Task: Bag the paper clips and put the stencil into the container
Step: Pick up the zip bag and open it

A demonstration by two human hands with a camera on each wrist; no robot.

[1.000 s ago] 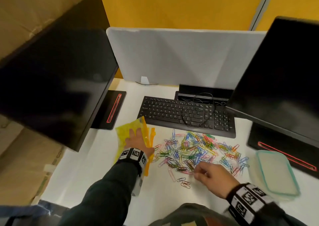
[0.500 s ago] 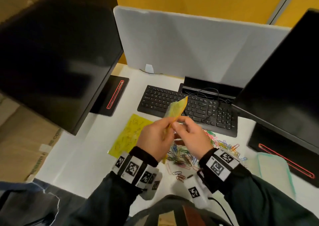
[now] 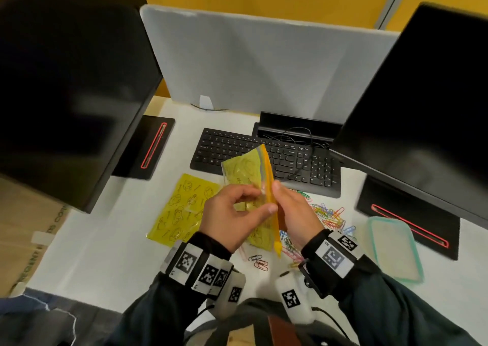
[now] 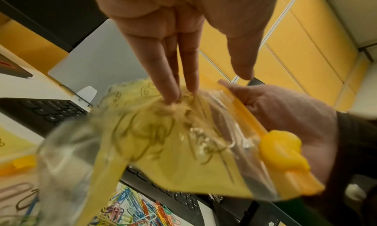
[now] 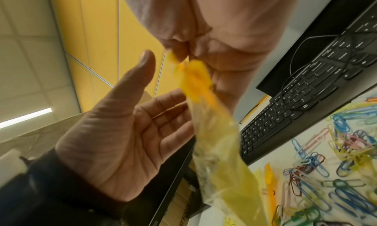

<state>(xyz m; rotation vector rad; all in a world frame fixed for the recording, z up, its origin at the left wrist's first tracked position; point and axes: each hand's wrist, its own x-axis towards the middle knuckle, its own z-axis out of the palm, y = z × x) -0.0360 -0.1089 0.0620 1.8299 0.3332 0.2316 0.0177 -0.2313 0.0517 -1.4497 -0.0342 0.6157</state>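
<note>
We hold a yellow zip bag up over the counter, between both hands. Our left hand has its fingers stretched out straight against the bag's see-through front; from the head view its thumb and fingers seem to close on the bag near the zip edge, but the left wrist view shows them straight and pressing, so we read this hand as uncurled, touching the bag. Our right hand grips the orange zip strip along the bag's right edge, thumb on top, with the orange slider lying against its palm.

The paper clips lie in a coloured heap on the counter below and to the right of our hands, in front of the black keyboard. A few loose ones sit nearer us.

The yellow stencil lies flat on the counter to the left of our hands. The container, with a teal-rimmed lid on it, stands at the right, well apart from the stencil, near a monitor base.
</note>
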